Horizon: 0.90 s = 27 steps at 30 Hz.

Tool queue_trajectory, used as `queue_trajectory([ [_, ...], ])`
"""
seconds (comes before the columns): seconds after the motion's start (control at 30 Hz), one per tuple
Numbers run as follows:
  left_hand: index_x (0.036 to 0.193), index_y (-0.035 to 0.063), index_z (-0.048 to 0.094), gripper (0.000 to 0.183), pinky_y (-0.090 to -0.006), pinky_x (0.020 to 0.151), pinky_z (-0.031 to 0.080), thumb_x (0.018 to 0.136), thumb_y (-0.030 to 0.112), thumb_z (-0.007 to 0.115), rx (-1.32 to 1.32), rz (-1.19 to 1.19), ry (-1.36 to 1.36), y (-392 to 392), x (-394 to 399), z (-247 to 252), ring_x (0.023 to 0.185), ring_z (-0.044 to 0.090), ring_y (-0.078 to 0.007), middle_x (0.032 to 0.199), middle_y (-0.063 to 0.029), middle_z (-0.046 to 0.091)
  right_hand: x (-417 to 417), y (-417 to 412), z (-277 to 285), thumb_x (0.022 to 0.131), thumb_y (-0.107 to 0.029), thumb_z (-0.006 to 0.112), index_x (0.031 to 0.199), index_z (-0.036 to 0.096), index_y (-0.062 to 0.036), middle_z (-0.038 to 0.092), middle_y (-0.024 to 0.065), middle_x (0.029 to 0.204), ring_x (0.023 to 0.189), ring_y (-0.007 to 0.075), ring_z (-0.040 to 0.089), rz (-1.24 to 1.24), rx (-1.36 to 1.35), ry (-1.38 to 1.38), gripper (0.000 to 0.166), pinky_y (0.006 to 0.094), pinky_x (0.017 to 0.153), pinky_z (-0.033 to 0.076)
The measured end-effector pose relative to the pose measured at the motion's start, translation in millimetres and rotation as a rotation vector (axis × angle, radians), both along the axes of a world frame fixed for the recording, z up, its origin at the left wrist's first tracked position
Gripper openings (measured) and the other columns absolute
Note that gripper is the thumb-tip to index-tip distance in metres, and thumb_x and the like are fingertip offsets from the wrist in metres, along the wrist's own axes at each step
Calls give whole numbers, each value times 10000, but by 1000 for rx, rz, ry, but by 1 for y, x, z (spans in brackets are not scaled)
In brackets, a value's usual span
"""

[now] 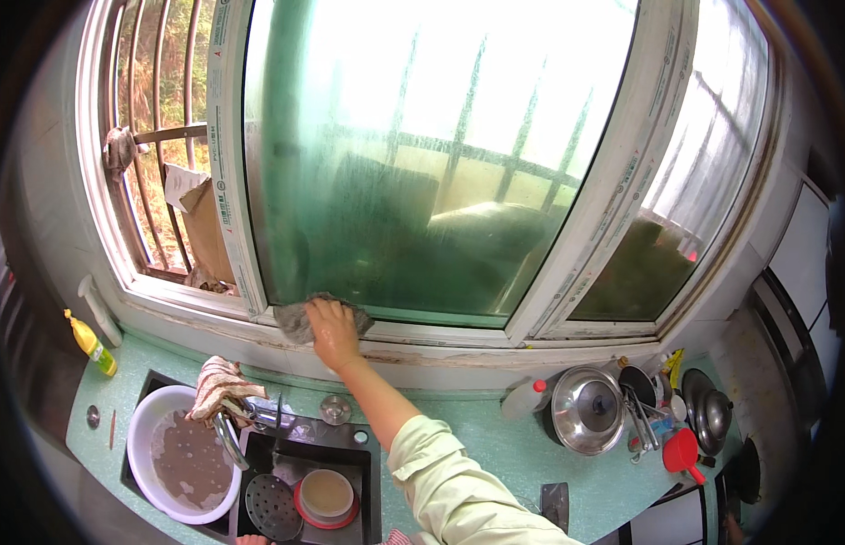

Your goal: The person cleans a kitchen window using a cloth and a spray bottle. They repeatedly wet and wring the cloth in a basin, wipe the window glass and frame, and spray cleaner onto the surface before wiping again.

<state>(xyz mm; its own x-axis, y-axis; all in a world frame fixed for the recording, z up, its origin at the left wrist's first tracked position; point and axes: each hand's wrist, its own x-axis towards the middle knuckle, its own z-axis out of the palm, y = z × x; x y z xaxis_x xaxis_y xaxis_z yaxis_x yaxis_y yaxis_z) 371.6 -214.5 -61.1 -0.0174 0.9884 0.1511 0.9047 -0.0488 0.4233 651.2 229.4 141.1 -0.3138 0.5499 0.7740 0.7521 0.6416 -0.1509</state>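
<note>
My right hand [332, 334] presses a wet grey cloth [295, 323] against the lower left of a sliding window's glass pane and its white frame [422, 334]. The glass [395, 225] is wet and streaked. Only a few fingertips of my left hand [253, 539] show at the bottom edge, by the sink; whether they hold anything is hidden. Below the window, a striped cloth [221, 390] hangs over the faucet [229, 439]. A white basin [137, 470] of murky brown water stands in the left bowl of the sink.
The sink's right bowl [368, 470] holds a perforated disc [273, 505] and stacked bowls [327, 493]. A yellow detergent bottle [92, 344] stands left. On the right of the counter are a red-capped bottle [523, 400], a steel lidded pot [579, 415], a red ladle [681, 451] and a cleaver [554, 505].
</note>
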Motion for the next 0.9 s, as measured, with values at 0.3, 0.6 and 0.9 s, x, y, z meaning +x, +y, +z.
queue_trajectory([
  [0.3,774,61,583,236,-517,787,393,835,289,595,-94,-20,59,2,7,-6,823,540,-376,792,-169,583,269,-69,-17,639,-82,716,916,637,-93,632,79,870,861,330,597,-578,-38,-142,288,450,744,464],
  [0.6,650,77,531,198,-451,719,393,676,235,647,137,-28,157,4,-2,-53,740,532,-304,702,-117,531,187,-57,-89,688,18,618,1165,527,28,553,207,1168,1152,394,491,-674,-173,403,486,414,1004,397],
  [0.9,718,83,607,222,-414,789,419,746,301,642,-26,72,128,-6,-11,-37,803,560,-266,743,-90,574,40,-168,-134,890,-224,625,1324,502,-73,558,100,1292,1204,273,529,513,-1263,1439,475,424,1045,415],
])
